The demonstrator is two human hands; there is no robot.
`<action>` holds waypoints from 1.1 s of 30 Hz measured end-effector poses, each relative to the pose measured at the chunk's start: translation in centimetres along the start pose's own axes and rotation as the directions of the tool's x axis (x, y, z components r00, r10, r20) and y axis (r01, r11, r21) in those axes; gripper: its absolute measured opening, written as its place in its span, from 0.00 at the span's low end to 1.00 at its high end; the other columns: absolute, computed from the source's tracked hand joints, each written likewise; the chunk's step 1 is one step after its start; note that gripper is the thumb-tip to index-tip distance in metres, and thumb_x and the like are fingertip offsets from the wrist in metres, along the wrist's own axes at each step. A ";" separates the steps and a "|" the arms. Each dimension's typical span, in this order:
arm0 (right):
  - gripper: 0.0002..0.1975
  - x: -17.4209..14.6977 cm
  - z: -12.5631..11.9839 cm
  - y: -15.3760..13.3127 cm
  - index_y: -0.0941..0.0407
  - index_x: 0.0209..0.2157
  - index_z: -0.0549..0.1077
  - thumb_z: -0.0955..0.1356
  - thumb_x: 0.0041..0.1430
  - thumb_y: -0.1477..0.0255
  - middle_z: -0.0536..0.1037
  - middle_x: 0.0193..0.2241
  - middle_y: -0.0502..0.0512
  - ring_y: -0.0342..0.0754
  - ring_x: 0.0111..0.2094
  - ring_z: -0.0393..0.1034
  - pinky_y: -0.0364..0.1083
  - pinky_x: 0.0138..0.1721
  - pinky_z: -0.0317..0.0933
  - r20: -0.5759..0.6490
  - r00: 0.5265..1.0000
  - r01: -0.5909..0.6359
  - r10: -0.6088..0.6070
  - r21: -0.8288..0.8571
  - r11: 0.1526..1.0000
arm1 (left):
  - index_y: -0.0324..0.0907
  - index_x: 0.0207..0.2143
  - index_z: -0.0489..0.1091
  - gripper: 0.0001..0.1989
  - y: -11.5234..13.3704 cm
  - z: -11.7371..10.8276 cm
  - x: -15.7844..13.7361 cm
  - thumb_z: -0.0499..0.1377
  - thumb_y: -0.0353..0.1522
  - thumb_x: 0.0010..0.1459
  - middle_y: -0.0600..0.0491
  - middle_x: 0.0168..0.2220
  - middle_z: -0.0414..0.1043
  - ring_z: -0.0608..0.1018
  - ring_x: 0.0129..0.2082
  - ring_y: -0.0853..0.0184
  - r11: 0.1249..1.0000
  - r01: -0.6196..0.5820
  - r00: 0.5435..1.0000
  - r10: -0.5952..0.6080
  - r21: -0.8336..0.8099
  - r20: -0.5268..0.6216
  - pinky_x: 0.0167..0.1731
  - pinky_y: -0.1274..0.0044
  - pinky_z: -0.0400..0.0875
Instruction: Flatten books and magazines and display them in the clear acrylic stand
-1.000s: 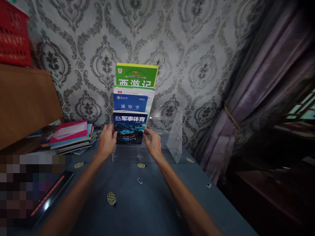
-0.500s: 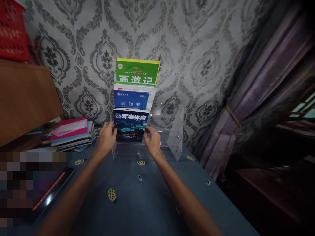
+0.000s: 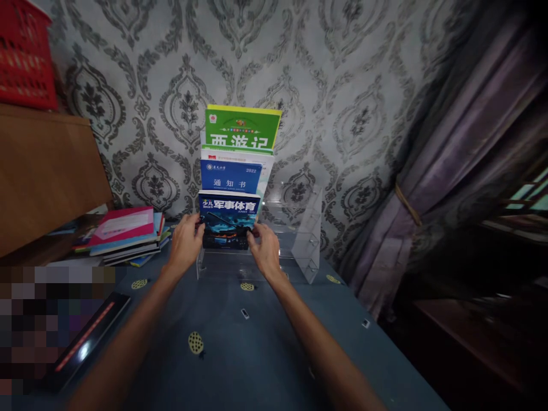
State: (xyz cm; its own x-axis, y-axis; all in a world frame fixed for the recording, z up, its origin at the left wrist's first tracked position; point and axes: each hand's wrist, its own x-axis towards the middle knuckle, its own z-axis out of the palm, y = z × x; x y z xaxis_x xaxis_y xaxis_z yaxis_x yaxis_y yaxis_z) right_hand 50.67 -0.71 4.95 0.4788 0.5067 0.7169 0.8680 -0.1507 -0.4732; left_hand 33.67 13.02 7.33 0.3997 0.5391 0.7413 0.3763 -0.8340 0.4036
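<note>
A dark blue book [image 3: 229, 225] with a tank on its cover stands at the front of a clear acrylic tiered rack [image 3: 307, 240]. My left hand [image 3: 186, 242] grips the book's left edge, fingers curled. On the opposite side, my right hand [image 3: 265, 248] pinches the lower right edge, its thumb near the cover. Behind the dark book, in rising steps, are a blue booklet [image 3: 233, 176] marked 2022, a whitish book [image 3: 266, 165] and a green book [image 3: 242, 123] with a yellow top edge. The rack's left part is mostly hidden by the books and hands.
A pile of books with a pink one [image 3: 124, 225] on top lies left of the rack. Beyond it are a brown wooden box [image 3: 47, 177] and a red plastic basket [image 3: 28, 63]. A black object with a red strip [image 3: 85, 337] lies front left. A purple curtain [image 3: 385, 251] hangs right.
My right hand has shifted slightly inward over the dark book's right edge. The left hand keeps its hold. The whole view has moved slightly.
</note>
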 end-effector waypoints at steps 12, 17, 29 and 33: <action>0.16 0.2 0.1 0.3 0.55 0.46 0.78 0.62 0.61 0.74 0.77 0.33 0.57 0.54 0.37 0.70 0.50 0.41 0.64 -0.050 0.998 0.033 -0.028 0.113 0.993 | 0.40 0.43 0.75 0.13 0.2 0.0 0.1 0.53 0.31 0.61 0.47 0.39 0.78 0.78 0.40 0.58 0.999 0.040 0.999 -0.041 -0.029 -0.014 0.43 0.68 0.72; 0.16 0.3 -0.1 0.6 0.55 0.48 0.78 0.62 0.63 0.72 0.77 0.34 0.58 0.54 0.37 0.71 0.50 0.42 0.65 -0.048 0.998 0.034 -0.029 0.104 0.994 | 0.40 0.43 0.75 0.13 0.2 0.1 0.1 0.53 0.31 0.60 0.47 0.40 0.78 0.79 0.41 0.58 0.997 0.027 0.999 -0.029 -0.072 -0.028 0.43 0.69 0.72; 0.16 0.3 0.5 0.9 0.57 0.46 0.79 0.64 0.60 0.74 0.82 0.38 0.60 0.55 0.38 0.75 0.52 0.43 0.67 -0.057 0.998 -0.014 0.017 0.043 0.999 | 0.39 0.44 0.75 0.13 0.2 0.3 0.0 0.52 0.28 0.62 0.47 0.39 0.76 0.77 0.40 0.59 0.998 0.026 1.000 -0.027 -0.054 -0.003 0.43 0.71 0.71; 0.16 0.3 0.6 1.1 0.57 0.46 0.79 0.64 0.60 0.74 0.83 0.37 0.60 0.55 0.38 0.76 0.52 0.43 0.67 -0.064 0.998 -0.009 0.013 0.050 0.999 | 0.40 0.45 0.75 0.15 0.3 0.1 0.0 0.52 0.28 0.62 0.47 0.37 0.75 0.77 0.39 0.59 0.999 0.030 1.000 -0.030 -0.021 0.009 0.42 0.70 0.71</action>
State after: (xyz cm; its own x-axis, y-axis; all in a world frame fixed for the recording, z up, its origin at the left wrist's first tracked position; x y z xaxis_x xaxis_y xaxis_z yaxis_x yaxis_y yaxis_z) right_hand 51.71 -0.20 4.37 0.4971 0.4498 0.7420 0.8557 -0.1125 -0.5051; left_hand 33.89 12.83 7.38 0.3960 0.5646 0.7242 0.3702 -0.8199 0.4368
